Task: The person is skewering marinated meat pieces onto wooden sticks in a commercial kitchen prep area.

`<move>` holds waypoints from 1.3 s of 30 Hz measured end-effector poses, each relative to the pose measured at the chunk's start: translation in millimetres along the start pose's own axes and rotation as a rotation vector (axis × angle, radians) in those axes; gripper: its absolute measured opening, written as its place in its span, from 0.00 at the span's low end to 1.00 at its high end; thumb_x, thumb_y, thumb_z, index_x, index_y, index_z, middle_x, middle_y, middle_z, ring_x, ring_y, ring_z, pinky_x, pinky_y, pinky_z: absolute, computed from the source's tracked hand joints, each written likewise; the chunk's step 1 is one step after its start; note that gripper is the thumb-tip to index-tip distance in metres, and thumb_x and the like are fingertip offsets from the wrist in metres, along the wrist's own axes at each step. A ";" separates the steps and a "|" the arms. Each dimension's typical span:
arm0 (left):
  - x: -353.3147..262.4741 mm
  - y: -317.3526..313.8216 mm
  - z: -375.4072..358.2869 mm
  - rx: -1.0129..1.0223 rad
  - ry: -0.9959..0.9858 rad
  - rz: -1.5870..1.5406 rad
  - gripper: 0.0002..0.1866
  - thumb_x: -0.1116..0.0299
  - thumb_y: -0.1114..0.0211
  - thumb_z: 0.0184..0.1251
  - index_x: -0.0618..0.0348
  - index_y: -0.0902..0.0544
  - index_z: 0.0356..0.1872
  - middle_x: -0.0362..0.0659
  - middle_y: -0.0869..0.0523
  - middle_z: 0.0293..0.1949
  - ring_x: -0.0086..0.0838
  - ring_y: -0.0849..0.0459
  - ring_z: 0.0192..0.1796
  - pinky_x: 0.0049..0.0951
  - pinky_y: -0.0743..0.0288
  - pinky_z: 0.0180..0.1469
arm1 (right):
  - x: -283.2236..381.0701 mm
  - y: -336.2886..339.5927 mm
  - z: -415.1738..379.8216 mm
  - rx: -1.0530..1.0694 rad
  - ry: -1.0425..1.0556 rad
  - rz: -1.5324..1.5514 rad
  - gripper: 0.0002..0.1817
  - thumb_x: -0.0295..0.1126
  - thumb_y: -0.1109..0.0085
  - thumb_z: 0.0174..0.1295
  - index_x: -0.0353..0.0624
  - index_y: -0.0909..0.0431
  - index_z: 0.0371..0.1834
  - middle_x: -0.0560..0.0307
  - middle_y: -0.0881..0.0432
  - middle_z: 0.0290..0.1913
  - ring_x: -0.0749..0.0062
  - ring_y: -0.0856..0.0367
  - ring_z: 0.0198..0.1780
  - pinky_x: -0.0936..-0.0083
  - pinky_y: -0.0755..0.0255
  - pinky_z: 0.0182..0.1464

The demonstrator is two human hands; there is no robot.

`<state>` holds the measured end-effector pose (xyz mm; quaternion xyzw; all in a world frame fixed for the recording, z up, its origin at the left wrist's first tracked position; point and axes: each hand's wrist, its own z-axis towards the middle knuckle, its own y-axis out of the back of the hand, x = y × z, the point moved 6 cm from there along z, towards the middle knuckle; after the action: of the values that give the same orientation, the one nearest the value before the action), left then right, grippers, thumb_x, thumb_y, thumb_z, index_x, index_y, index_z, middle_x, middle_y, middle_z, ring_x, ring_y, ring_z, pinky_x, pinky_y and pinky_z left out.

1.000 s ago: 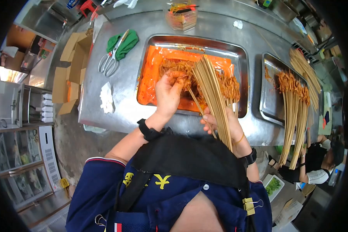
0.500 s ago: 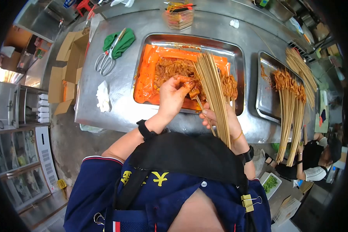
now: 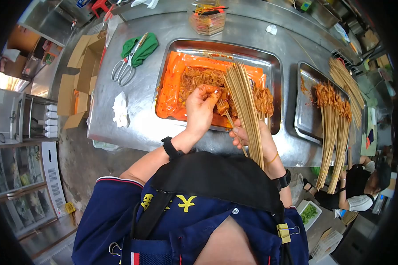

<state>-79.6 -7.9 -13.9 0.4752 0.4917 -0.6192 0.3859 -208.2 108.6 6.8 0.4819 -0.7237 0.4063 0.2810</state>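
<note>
My right hand (image 3: 262,138) is closed around a thick bundle of bamboo skewers (image 3: 245,104). Its thumb and fingers also hold a single skewer (image 3: 229,118), with folded, red-sauced food (image 3: 223,105) on its upper end. Beside that tip, my left hand (image 3: 200,110) is pinched, its sauce-coated fingertips on a piece of the food. Beneath both hands lies a heap of sauced food strips (image 3: 194,78) on an orange plastic bag (image 3: 167,97), inside a metal tray (image 3: 276,66). Loaded skewers (image 3: 264,104) rest at the tray's right side.
A second tray (image 3: 303,112) on the right carries many loaded skewers (image 3: 331,101), beside bare skewers (image 3: 347,79). Scissors (image 3: 124,68) and a green cloth (image 3: 145,51) lie left, above crumpled tissue (image 3: 120,109). A plastic tub (image 3: 208,22) stands behind. Another person (image 3: 358,183) is at far right.
The whole view has shifted slightly, moving most of the table right. Both hands keep nearly the same pose around the single skewer, and the bundle stays in the right hand.
</note>
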 end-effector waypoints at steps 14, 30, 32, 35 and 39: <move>-0.8 0.1 -8.6 0.174 0.172 -0.018 0.10 0.75 0.39 0.63 0.63 0.27 0.44 0.39 0.20 0.37 0.20 0.21 0.39 0.20 0.25 0.40 | 2.0 0.0 1.2 -0.015 0.004 -0.017 0.08 0.29 0.41 0.60 0.39 0.27 0.39 0.56 0.21 0.29 0.78 0.21 0.25 0.83 0.26 0.25; 2.7 2.8 0.5 0.130 0.226 -0.139 0.10 0.69 0.37 0.62 0.62 0.24 0.41 0.39 0.18 0.37 0.20 0.20 0.38 0.21 0.26 0.41 | 0.2 0.7 1.9 0.004 -0.016 -0.028 0.07 0.27 0.42 0.60 0.40 0.27 0.39 0.56 0.21 0.30 0.78 0.21 0.26 0.84 0.27 0.26; 1.1 -2.5 -3.6 0.166 0.276 -0.179 0.12 0.69 0.37 0.62 0.63 0.23 0.43 0.40 0.18 0.39 0.20 0.21 0.40 0.22 0.27 0.43 | -1.1 0.5 2.6 0.005 -0.017 -0.018 0.07 0.27 0.42 0.60 0.40 0.27 0.39 0.56 0.21 0.30 0.77 0.21 0.26 0.83 0.26 0.26; 2.8 -11.4 -8.4 0.261 0.357 -0.243 0.14 0.69 0.39 0.63 0.65 0.24 0.47 0.41 0.18 0.41 0.20 0.21 0.43 0.23 0.27 0.46 | 1.2 2.3 1.1 -0.012 -0.006 -0.029 0.07 0.28 0.41 0.60 0.40 0.26 0.39 0.57 0.21 0.30 0.77 0.21 0.27 0.83 0.26 0.28; 11.1 -9.4 -5.8 0.263 0.389 -0.187 0.14 0.70 0.41 0.64 0.67 0.23 0.48 0.42 0.18 0.43 0.20 0.21 0.43 0.22 0.27 0.45 | 3.1 4.4 2.7 -0.033 0.129 -0.067 0.09 0.28 0.38 0.58 0.39 0.23 0.40 0.61 0.20 0.32 0.81 0.22 0.32 0.85 0.27 0.35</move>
<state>-90.0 -0.3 -22.7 0.5840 0.5139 -0.6078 0.1599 -213.5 105.7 6.5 0.4741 -0.6941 0.4150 0.3482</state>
